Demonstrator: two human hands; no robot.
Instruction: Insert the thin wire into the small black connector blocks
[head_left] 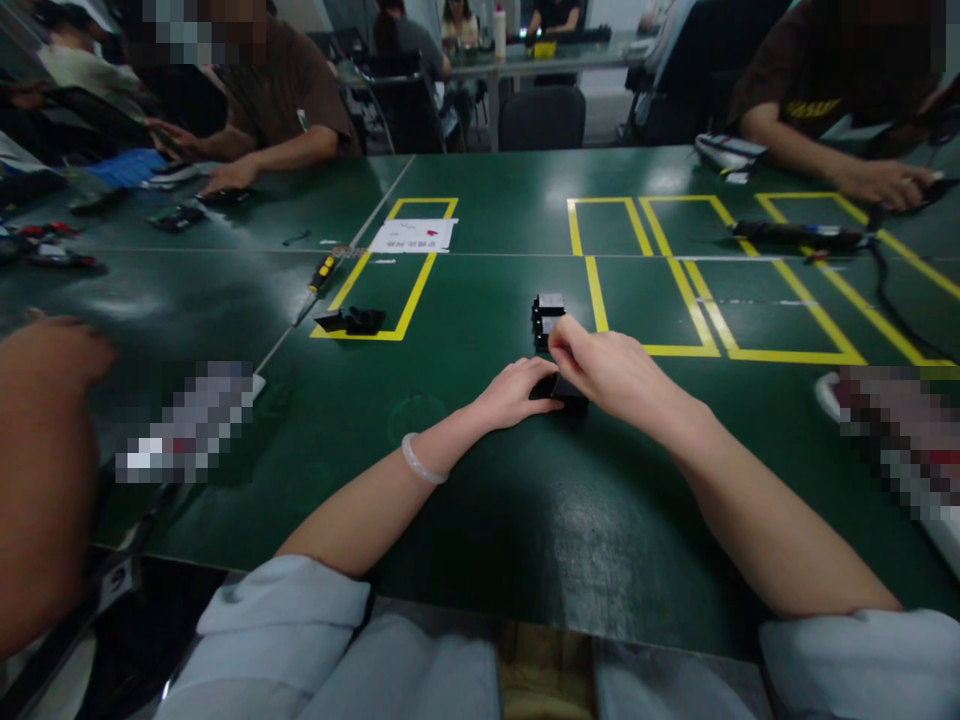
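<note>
My left hand [514,393] curls its thumb and fingers around the left end of a small black box [576,397] on the green tabletop. A pale bracelet sits on that wrist. My right hand [611,372] is above the same box, its fingers bent and pinched together. Whatever lies in the pinch, if anything, is hidden by the fingers. Just beyond my hands stand small black blocks with light grey tops [551,301], one of them partly covered by my right fingers.
Yellow tape outlines [679,350] mark the green table [465,540]. A black part [351,320] and a white paper [414,236] lie ahead left, near a yellow-and-black tool [322,273]. A co-worker's arm [45,480] is close at left. Power strips [259,386] flank me; co-workers sit opposite.
</note>
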